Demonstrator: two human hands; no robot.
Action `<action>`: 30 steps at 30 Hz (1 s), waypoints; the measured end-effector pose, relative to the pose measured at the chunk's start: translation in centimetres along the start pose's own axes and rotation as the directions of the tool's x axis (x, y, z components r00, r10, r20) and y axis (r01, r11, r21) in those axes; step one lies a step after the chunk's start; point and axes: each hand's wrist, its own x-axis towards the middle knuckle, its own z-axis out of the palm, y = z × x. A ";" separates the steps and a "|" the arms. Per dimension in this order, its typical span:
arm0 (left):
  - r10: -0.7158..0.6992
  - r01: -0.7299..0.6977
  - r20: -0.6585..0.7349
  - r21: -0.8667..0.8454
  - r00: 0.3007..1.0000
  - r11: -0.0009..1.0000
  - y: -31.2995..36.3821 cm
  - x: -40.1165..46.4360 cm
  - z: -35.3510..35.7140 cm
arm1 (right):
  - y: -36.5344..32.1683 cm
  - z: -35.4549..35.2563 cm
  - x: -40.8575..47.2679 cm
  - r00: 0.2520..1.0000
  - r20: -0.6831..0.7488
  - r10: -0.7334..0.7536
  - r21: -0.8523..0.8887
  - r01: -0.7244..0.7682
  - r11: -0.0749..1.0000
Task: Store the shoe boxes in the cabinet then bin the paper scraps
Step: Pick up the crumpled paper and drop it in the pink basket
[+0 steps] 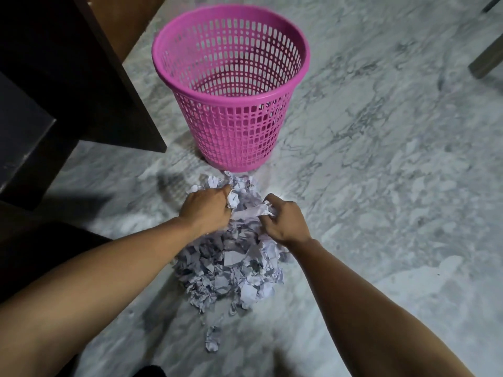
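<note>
The far bin (231, 85) was pink plastic latticework, faintly glossy. Near it lay paper scraps (231, 268), crumpled, matt and rough-edged. The floor (381, 172) looked like polished grey-veined marble. At left, the cabinet (68, 77) was dark, smooth wood.

Grey-veined marble floor (381, 159), dark wooden furniture (68, 77) at left, a wooden leg (487, 58) far right
</note>
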 end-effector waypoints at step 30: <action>0.218 -0.488 -0.720 -0.189 0.659 0.852 2.6 4.8 -14.3 | -9.4 -15.5 13.7 0.695 -0.717 -0.054 0.255 0.333 0.908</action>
